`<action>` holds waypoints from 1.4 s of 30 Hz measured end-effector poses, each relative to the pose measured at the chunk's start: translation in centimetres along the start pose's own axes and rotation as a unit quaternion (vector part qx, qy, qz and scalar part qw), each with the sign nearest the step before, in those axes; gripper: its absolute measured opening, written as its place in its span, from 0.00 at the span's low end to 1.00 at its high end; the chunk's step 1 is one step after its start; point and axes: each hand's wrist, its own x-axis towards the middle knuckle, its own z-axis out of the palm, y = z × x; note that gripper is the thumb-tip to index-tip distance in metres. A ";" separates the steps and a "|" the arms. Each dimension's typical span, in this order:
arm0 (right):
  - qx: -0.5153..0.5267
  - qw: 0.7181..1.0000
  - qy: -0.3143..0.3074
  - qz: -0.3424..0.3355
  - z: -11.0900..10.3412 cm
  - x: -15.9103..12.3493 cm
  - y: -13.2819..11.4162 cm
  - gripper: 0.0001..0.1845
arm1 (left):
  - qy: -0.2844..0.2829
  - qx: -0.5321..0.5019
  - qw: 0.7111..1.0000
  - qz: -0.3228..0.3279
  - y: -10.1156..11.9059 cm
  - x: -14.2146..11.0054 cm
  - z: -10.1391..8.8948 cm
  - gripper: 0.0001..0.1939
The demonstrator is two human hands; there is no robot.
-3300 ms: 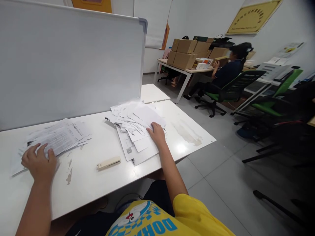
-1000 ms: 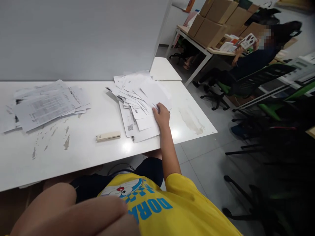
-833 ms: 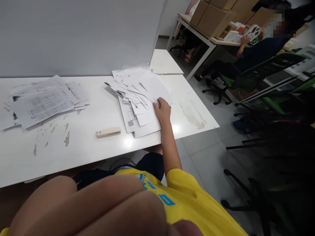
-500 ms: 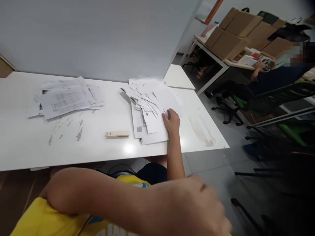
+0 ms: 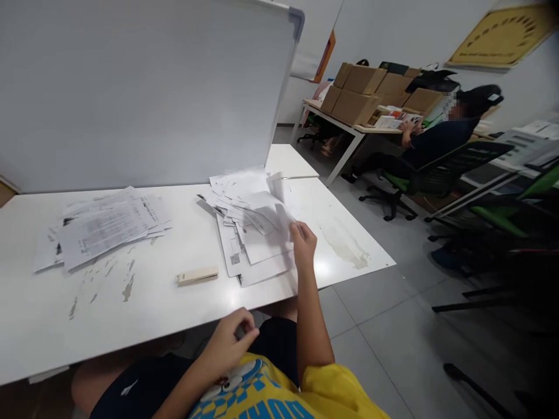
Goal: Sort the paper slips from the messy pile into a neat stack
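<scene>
My right hand [image 5: 304, 237] pinches the edge of a paper sheet [image 5: 283, 212], which is lifted and curled at the right side of a loose heap of papers [image 5: 236, 241]. Loosely curled above my lap, just off the table's front edge, my left hand [image 5: 236, 337] shows nothing in its fingers. A cream stapler [image 5: 197, 276] lies on the white table [image 5: 157, 302], left of the heap. Farther left is a second pile of printed sheets [image 5: 107, 227], overlapping unevenly.
A whiteboard-like panel [image 5: 140, 93] stands along the table's back edge. Brown stains [image 5: 353, 250] mark the tabletop. At right, a seated person [image 5: 445, 139] works at another desk with cardboard boxes [image 5: 358, 105]. Office chairs [image 5: 458, 169] stand on the grey tiled floor.
My left hand has come back from the lower right to above my lap. My right hand has raised the sheet's edge off the heap. The view has tilted upward.
</scene>
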 end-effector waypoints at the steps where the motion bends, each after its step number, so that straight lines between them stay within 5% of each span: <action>1: 0.070 0.997 0.002 0.037 -0.7 -1.3 -1.0 0.15 | 0.068 -0.046 0.996 0.021 0.0 0.3 -0.9 0.11; 3: 0.191 0.974 -0.029 0.116 -1.8 -3.9 -2.7 0.15 | 0.179 -0.138 0.972 0.062 0.3 1.5 -2.9 0.31; 5: 0.264 0.942 -0.076 0.190 -2.3 -6.3 -3.7 0.15 | 0.222 -0.220 0.947 0.068 1.0 3.0 -4.6 0.44; 10: 0.297 0.893 -0.149 0.304 -2.1 -10.0 -2.9 0.16 | 0.145 -0.326 0.933 -0.042 2.7 5.2 -5.9 0.41; 14: 0.263 0.895 -0.173 0.317 -2.4 -11.1 -1.9 0.22 | 0.178 -0.309 0.933 -0.042 2.2 5.5 -5.3 0.37; 20: 0.198 0.919 -0.231 0.250 -2.5 -10.6 -1.9 0.23 | 0.205 -0.314 0.927 -0.013 1.3 5.4 -5.4 0.36; 24: 0.142 0.935 -0.271 0.182 -2.6 -9.4 -2.2 0.21 | 0.303 -0.356 0.884 -0.017 1.9 5.6 -6.4 0.36; 29: 0.080 0.969 -0.216 0.087 -3.3 -8.0 -3.4 0.21 | 0.362 -0.331 0.868 0.074 1.5 5.3 -7.6 0.31; 32: 0.037 0.979 -0.200 -0.005 -3.8 -7.8 -3.9 0.20 | 0.365 -0.259 0.888 0.109 0.1 3.9 -8.4 0.27; 35: -0.018 0.966 -0.195 -0.168 -4.6 -7.7 -4.8 0.20 | 0.362 -0.124 0.915 0.133 -0.8 1.8 -9.1 0.28; 38: -0.037 0.928 -0.225 -0.294 -5.3 -7.4 -6.3 0.27 | 0.383 0.030 0.906 0.179 -1.1 0.2 -9.4 0.31; 42: -0.020 0.907 -0.289 -0.306 -5.1 -7.6 -6.8 0.31 | 0.336 0.117 0.922 0.152 -2.4 0.0 -8.3 0.29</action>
